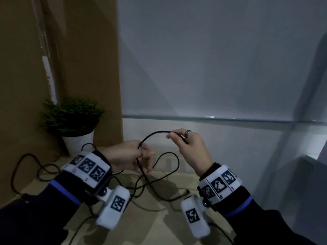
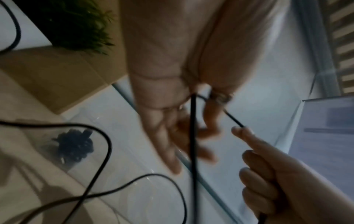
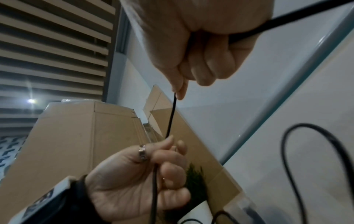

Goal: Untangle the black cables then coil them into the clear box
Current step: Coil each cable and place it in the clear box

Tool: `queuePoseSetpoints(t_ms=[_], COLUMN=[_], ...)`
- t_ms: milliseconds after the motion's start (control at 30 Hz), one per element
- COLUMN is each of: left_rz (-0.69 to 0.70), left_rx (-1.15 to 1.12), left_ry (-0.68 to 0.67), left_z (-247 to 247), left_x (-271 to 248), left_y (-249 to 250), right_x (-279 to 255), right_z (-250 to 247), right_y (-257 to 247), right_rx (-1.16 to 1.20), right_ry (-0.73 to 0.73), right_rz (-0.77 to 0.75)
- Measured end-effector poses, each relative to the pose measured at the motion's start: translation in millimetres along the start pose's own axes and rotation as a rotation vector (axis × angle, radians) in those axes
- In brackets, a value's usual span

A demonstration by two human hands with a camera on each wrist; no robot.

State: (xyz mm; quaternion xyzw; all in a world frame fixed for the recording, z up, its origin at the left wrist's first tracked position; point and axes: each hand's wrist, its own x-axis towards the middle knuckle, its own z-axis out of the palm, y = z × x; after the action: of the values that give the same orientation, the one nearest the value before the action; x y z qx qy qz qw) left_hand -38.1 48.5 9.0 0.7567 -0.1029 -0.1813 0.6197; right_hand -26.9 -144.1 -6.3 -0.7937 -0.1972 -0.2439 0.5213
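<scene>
A thin black cable (image 1: 155,132) arcs in the air between my two hands. My left hand (image 1: 141,154) grips it with curled fingers, and a strand hangs down from that hand (image 2: 192,136). My right hand (image 1: 174,136) pinches the cable between thumb and forefinger, with the other fingers curled over it (image 3: 179,94). A short taut stretch (image 3: 171,115) runs between the two hands. More black cable (image 1: 159,188) lies in loose crossing loops on the beige table below. The clear box's rim (image 1: 212,119) runs behind the hands.
A small green plant (image 1: 70,117) in a white pot stands at the back left, with cable looping beside it. Tall cardboard (image 1: 79,50) rises behind it. A dark bundle (image 2: 74,145) sits by the clear wall. The beige table (image 1: 168,227) stretches toward me.
</scene>
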Motion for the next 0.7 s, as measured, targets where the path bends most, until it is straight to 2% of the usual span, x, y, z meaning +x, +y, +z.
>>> queuePoseSetpoints(t_ms=[67,167,267,333,467,533,600,700], left_rz=[0.078,0.148,0.195,0.185,-0.067,-0.109,-0.145,-0.317], left_rx=[-0.156,-0.367,-0.384,-0.072,0.820,1.155,1.267,1.317], left_ry=[0.080,0.097,0.123,0.074,-0.313,-0.343,-0.293,-0.229], left_z=[-2,-19,-19,-7,15,13,0,-23], left_x=[3,-3,1,15,34,33,34,29], left_y=[-1,5,1,-13,-39,-43,-46,-47], right_x=[2,7,14,16,14,11,10,7], right_z=[-8,-33,-56,-65,-81,-87,-89,-85], right_y=[-1,5,11,10,11,15,19,21], right_rx=[0.011,0.019,0.082,0.127,0.175,0.211,0.234,0.238], right_ry=[0.022,0.114,0.238,0.300,0.365,0.368,0.359,0.351], right_rz=[-0.025,0.021,0.112,0.136,0.149,0.170,0.193,0.219])
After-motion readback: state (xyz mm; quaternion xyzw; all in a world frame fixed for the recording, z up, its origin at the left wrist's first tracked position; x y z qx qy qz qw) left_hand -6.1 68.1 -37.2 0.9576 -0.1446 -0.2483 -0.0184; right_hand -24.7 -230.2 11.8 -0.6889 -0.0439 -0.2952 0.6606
